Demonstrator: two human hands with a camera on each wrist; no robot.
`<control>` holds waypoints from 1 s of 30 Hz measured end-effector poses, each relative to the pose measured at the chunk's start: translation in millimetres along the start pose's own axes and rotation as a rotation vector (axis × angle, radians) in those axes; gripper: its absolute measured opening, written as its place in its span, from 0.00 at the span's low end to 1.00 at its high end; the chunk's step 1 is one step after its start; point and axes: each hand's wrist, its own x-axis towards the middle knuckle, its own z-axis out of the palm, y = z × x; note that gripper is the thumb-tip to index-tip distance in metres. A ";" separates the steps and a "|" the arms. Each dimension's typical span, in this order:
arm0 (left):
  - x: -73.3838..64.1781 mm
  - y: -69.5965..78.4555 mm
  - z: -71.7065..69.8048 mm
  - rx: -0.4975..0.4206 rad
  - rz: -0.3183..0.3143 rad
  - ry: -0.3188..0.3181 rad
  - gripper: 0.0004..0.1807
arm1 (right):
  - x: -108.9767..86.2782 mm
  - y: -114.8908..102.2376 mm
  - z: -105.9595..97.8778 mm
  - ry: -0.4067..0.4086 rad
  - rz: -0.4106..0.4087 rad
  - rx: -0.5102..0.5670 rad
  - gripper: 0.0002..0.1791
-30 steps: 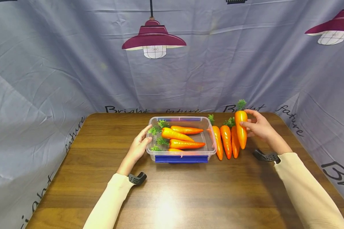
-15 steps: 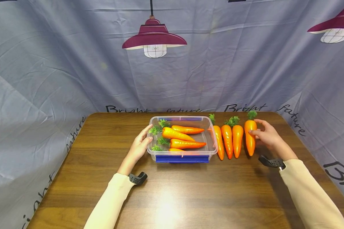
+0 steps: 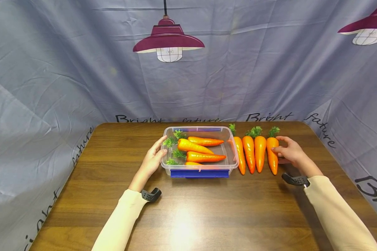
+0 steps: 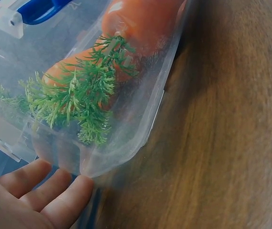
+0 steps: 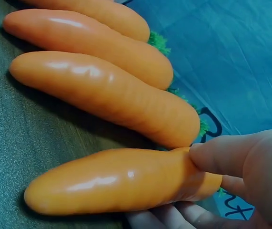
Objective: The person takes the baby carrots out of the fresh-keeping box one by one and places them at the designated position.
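My right hand (image 3: 288,152) pinches an orange carrot (image 3: 272,158) near its leafy end, thumb on top and fingers along the far side. This carrot lies at the right end of a row, its tip toward me. Beside it lie several more carrots (image 3: 260,153), green tops toward the back. My left hand (image 3: 152,157) rests with extended fingers against the left end of a clear plastic container (image 3: 199,167); the fingertips (image 4: 78,186) touch its outer wall. Inside the container lie several carrots (image 3: 206,157), their green tops (image 4: 74,95) toward my left hand.
The container has a blue clasp (image 3: 199,174) along its front. Everything stands near the back edge of a brown wooden table (image 3: 128,226). A grey-blue printed curtain (image 3: 113,69) hangs behind and at both sides.
My right hand has carried the carrot right and lowered it from above the row to its right end. Another carrot that it overlapped now shows fully. The left hand stays put.
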 end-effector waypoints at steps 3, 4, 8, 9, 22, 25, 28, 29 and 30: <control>0.2 -0.2 0.0 -0.003 0.000 -0.002 0.32 | 0.0 0.3 0.5 0.002 -0.001 0.005 0.44; 0.1 -0.2 0.0 -0.005 0.001 -0.002 0.32 | -0.1 0.3 0.7 0.003 -0.001 0.006 0.44; -0.1 0.1 0.0 -0.007 -0.002 -0.002 0.32 | 1.0 2.1 0.3 0.002 -0.002 0.003 0.44; 0.0 0.1 0.0 -0.007 -0.004 -0.002 0.32 | 1.1 2.5 0.1 0.003 -0.001 0.004 0.44; 0.5 -0.1 -0.5 -0.002 0.008 0.002 0.32 | -1.5 0.9 -4.7 0.020 0.020 0.000 0.44; -0.7 1.5 -0.3 -0.007 0.005 -0.001 0.32 | 0.3 2.4 -3.9 0.022 0.015 -0.003 0.43; -1.6 2.5 -0.1 -0.009 0.004 -0.001 0.32 | 2.3 3.4 -2.6 0.017 0.009 -0.002 0.43; -1.7 2.5 0.0 -0.005 0.001 -0.001 0.32 | 2.7 3.3 -2.2 0.013 0.008 0.000 0.43; -1.8 2.5 0.0 -0.004 0.000 -0.001 0.32 | 3.0 3.2 -2.0 0.009 0.007 0.001 0.43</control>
